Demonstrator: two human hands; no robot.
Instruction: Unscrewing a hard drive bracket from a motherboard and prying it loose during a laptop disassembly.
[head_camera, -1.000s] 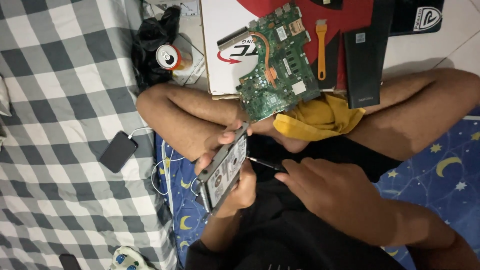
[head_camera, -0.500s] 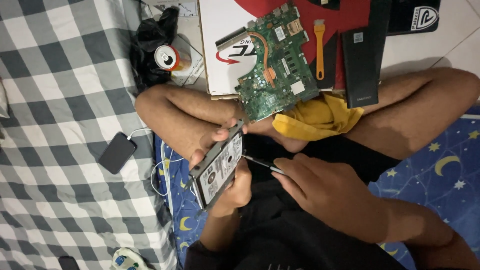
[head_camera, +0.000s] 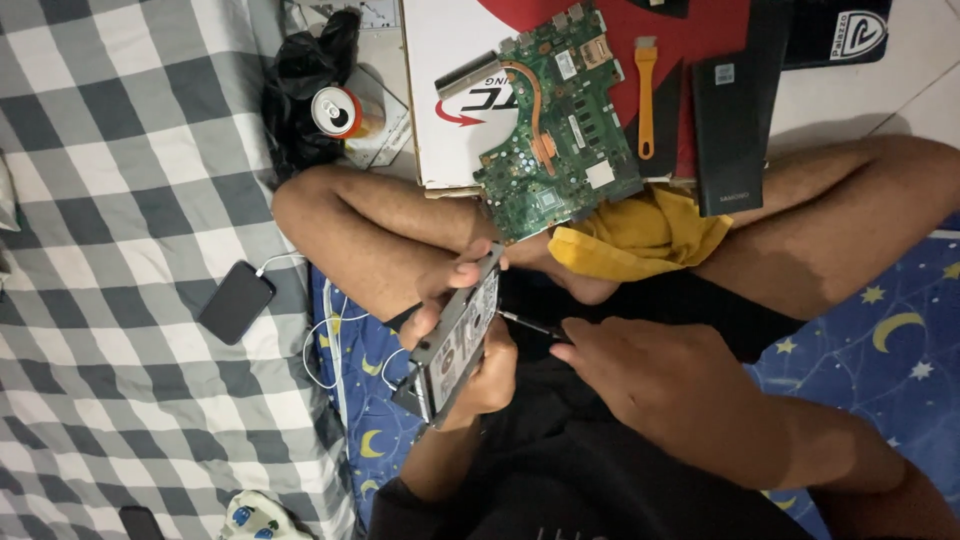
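The left hand (head_camera: 470, 330) is clenched around a flat rectangular metal drive in a grey bracket (head_camera: 455, 345), held tilted on edge over the lap, near the middle of the view, with its labelled face turned up. The right hand (head_camera: 650, 385) grips a thin dark screwdriver (head_camera: 530, 325) whose tip meets the drive's right edge. Judging by this, the work on the drive's side fastening is under way and not finished: the bracket sits on the drive, and no loose screws can be made out. Farther off, a green circuit board with a copper heat pipe (head_camera: 560, 130) lies bare on a white and red cardboard box (head_camera: 450, 110), which suggests the larger stripping-down is already done. An orange plastic pry tool (head_camera: 646, 95) and a long black rectangular casing (head_camera: 730, 130) lie beside it, with a yellow cloth (head_camera: 640, 235) on the near side. At the left, a black phone on a white cable (head_camera: 236, 302) rests on a grey checked sheet (head_camera: 120, 200).
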